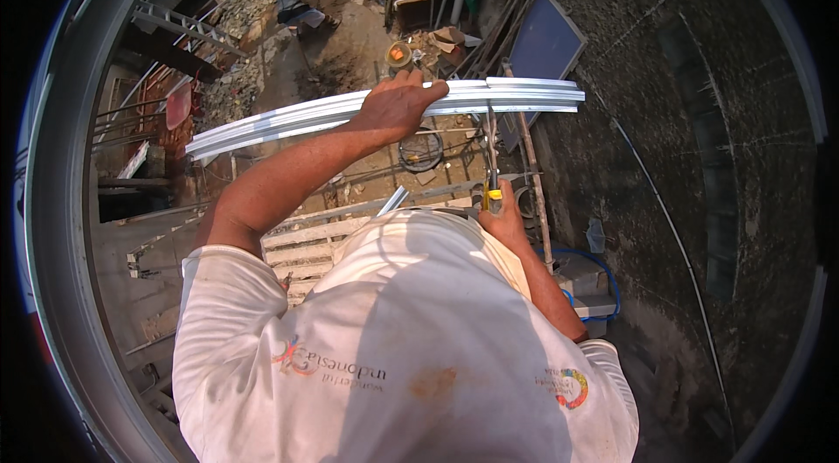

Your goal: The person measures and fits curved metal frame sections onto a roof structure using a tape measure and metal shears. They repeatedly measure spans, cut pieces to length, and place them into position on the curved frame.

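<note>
A long, shiny metal channel (280, 125) stretches across in front of me, from the left to the wall side. My left hand (398, 106) is closed over its middle, gripping it from above. Lower and to the right, my right hand (504, 220) is wrapped round the yellow-and-black handles of a pair of tin snips (492, 148). The blades of the snips point away from me and meet the channel near its right end, where its upper edge shows a break. How deep the blades sit in the metal is hidden.
Wooden slats (301, 244) lie below me. A bamboo pole (535, 183) stands right of the snips, with a blue panel (546, 43) leaning by the rough wall (647, 139). Far below, a person (293, 0) bends near rubble. A metal beam (65, 227) curves along the left.
</note>
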Demonstrator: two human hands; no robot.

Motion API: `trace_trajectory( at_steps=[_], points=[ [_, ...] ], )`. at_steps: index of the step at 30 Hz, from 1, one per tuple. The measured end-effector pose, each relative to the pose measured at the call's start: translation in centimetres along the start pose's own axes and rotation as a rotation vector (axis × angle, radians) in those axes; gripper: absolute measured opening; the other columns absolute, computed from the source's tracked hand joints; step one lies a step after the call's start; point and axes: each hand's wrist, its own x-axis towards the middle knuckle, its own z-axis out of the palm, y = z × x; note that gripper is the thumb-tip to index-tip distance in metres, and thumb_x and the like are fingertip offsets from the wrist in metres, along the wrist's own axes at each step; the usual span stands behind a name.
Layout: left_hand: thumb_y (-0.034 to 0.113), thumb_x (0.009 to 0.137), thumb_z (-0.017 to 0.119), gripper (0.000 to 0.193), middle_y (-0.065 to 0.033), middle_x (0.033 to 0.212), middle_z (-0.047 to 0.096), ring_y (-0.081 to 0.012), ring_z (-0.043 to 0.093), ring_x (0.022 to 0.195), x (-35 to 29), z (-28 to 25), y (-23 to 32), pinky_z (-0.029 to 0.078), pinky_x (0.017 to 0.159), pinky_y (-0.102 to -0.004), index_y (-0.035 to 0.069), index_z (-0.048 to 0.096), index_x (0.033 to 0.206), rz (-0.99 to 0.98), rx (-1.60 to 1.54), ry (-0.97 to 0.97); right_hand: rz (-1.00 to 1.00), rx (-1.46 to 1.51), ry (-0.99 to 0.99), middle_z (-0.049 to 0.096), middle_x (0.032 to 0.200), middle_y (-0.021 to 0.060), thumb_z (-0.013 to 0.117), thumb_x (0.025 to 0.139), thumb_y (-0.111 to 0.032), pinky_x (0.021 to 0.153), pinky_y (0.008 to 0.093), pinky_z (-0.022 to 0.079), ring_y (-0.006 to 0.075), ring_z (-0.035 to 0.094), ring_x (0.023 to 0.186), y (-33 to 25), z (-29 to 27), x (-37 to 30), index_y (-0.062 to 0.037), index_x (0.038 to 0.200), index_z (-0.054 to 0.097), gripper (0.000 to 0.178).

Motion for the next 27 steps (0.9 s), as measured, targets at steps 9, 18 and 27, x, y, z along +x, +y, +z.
trace_trajectory(
  at_steps=[9,18,27],
  points=[
    [0.003,0.078,0.059,0.051,-0.0169,0.103,0.057,-0.0339,0.058,0.102,-0.7,0.4,-0.9,0.045,0.082,-0.0444,0.02,0.052,0.126,-0.061,-0.06,-0.118,0.103,0.001,-0.076,0.053,0.119,0.0291,0.07,0.07,-0.014,0.095,0.0437,0.041,0.0433,0.052,0.114,2.0,1.8,0.6,-0.0059,0.134,0.033,0.074],
    [0.003,0.073,0.063,0.054,-0.0176,0.101,0.059,-0.0341,0.06,0.098,-0.8,0.8,-1.8,0.047,0.08,-0.0437,0.016,0.052,0.125,-0.011,-0.11,-0.082,0.092,-0.016,-0.013,0.053,0.121,0.026,0.07,0.07,-0.015,0.096,0.0424,0.04,0.0407,0.052,0.116,1.6,2.5,0.3,-0.0042,0.132,0.034,0.073],
    [0.004,0.07,0.065,0.06,-0.0181,0.096,0.061,-0.0355,0.061,0.096,-0.4,0.0,-1.2,0.047,0.081,-0.0438,0.014,0.048,0.127,0.053,-0.208,-0.184,-0.083,0.221,0.045,0.055,0.091,0.0041,0.058,0.074,0.009,0.077,0.0265,0.045,0.0112,0.055,0.084,5.3,3.7,0.7,-0.0065,0.122,0.042,0.053]
  ],
)
